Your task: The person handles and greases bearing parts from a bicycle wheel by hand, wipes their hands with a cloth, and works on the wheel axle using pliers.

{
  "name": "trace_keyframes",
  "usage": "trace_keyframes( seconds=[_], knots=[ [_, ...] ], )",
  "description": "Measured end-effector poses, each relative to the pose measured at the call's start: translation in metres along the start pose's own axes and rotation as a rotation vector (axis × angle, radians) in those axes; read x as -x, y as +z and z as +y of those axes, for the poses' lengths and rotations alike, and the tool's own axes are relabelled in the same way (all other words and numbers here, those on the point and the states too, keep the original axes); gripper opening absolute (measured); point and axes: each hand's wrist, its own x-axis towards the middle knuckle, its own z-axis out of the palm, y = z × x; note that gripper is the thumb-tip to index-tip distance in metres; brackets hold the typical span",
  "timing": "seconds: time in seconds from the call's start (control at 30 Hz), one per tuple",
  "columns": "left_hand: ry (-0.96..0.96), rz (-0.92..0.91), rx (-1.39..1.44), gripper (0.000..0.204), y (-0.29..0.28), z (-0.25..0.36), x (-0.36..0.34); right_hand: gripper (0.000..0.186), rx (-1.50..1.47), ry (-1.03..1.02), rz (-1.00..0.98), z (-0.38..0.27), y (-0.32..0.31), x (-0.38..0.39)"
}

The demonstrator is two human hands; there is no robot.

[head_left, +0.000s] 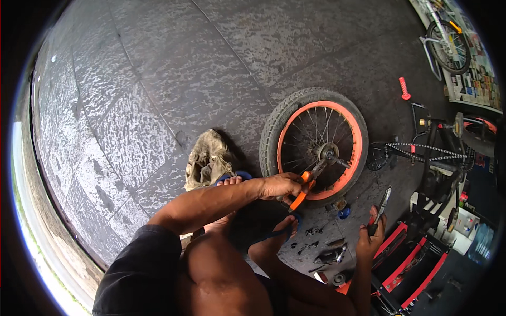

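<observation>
My left hand [283, 186] is closed around the handles of orange-handled pliers [299, 201]. Their metal jaws reach to the hub [328, 151] of a bicycle wheel; whether they grip the axle I cannot tell. The wheel has an orange rim [361, 142] and a black tyre [270, 138], and it lies on the floor in front of my feet. Off to the right, my right hand [371, 239] holds up a slim metal hand tool [387, 199] with a dark, partly red handle, apart from the wheel. Its exact kind is unclear.
A dirty rag [208, 158] lies left of the wheel. Near its lower right are a small blue cap [344, 213] and scattered small parts [314, 231]. A red-and-black toolbox [406, 263] stands at the lower right, below a bicycle frame with a chain [432, 150].
</observation>
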Motion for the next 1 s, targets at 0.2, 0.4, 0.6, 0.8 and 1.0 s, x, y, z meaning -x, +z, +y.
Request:
trace_keyframes(
  seconds=[0.2,0.4,0.6,0.8,1.0],
  knots=[
    [-0.074,0.032,0.069,0.053,-0.002,0.021,-0.009,0.058,-0.076,0.125,-0.011,0.018,0.004,-0.018],
    [-0.104,0.004,0.086,0.056,-0.002,0.049,-0.014,0.057,-0.167,0.217,0.004,0.026,0.01,-0.021],
    [-0.073,-0.041,0.148,0.061,-0.013,0.035,-0.026,0.053,-0.028,0.16,-0.073,0.019,0.024,-0.028],
    [-0.051,-0.01,0.221,0.064,0.0,0.037,-0.028,0.052,0.361,-0.137,-0.126,0.034,0.034,-0.033],
    [-0.072,-0.032,0.233,0.054,-0.004,0.046,-0.023,0.057,0.505,-0.209,-0.228,0.035,0.045,-0.051]
  ],
)
